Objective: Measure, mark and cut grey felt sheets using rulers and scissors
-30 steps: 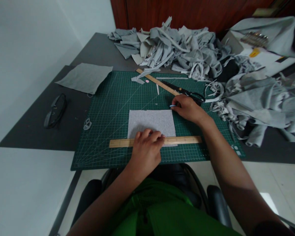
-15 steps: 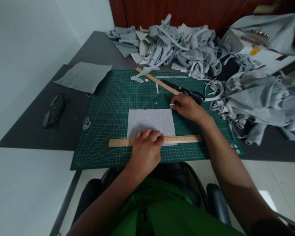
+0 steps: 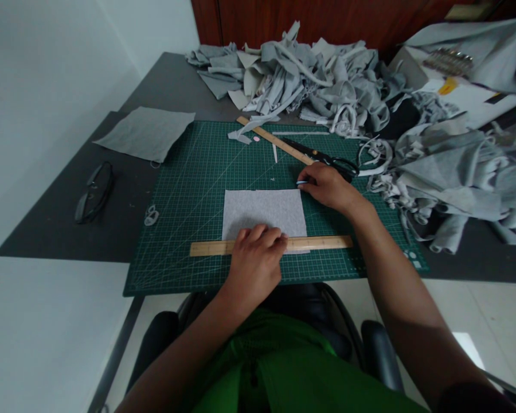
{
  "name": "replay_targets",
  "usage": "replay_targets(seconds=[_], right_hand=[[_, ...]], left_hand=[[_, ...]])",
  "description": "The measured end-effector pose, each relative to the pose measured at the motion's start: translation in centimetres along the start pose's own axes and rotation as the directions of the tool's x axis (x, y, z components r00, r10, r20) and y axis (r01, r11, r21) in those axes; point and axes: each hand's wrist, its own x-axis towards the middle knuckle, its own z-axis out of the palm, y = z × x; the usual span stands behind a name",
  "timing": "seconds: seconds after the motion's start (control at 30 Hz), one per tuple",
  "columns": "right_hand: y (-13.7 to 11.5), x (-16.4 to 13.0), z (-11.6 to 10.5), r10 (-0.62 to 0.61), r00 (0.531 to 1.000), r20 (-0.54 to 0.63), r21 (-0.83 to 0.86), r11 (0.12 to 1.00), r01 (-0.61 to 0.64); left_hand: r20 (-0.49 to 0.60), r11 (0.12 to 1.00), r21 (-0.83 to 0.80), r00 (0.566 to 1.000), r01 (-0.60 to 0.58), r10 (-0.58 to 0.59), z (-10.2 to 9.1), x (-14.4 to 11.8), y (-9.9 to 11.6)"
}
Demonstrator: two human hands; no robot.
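Note:
A rectangle of light grey fabric (image 3: 262, 207) lies on the green cutting mat (image 3: 176, 218). Across its near edge runs a wooden ruler (image 3: 320, 243), with my left hand (image 3: 258, 255) bent over its middle and holding it down on the cloth. My right hand (image 3: 324, 184) is just beyond the fabric's far right corner, thumb and fingers pinching a small, thin, pale blue piece (image 3: 301, 182); its kind is not clear. Behind that hand lie black scissors (image 3: 327, 159) and a second wooden ruler (image 3: 279, 143), set at a slant and partly covered by a fabric strip.
Grey fabric scraps (image 3: 284, 74) are heaped along the back, and another heap (image 3: 468, 172) lies at the right. Eyeglasses (image 3: 94, 192) and a flat fabric piece (image 3: 146, 133) lie at the left. A white box (image 3: 468, 100) stands at the back right.

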Motion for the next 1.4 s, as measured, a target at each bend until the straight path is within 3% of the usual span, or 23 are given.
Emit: replay_targets(seconds=[0.37,0.9,1.4], right_hand=[[1.5,0.0,0.8,-0.010,1.000,0.021,0.021,1.000,0.009],[1.3,-0.1,0.7,0.013,1.000,0.021,-0.016,1.000,-0.012],[0.2,0.0,0.2,0.028,1.000,0.008,0.008,1.000,-0.028]], left_hand=[[0.056,1.000,0.009,0.998,0.025,-0.026,-0.2,-0.5,0.5],[0.069,0.998,-0.034,0.996,0.055,-0.053,-0.4,-0.4,0.6],[0.006,1.000,-0.004,1.000,0.019,-0.019,0.1,-0.1,0.1]])
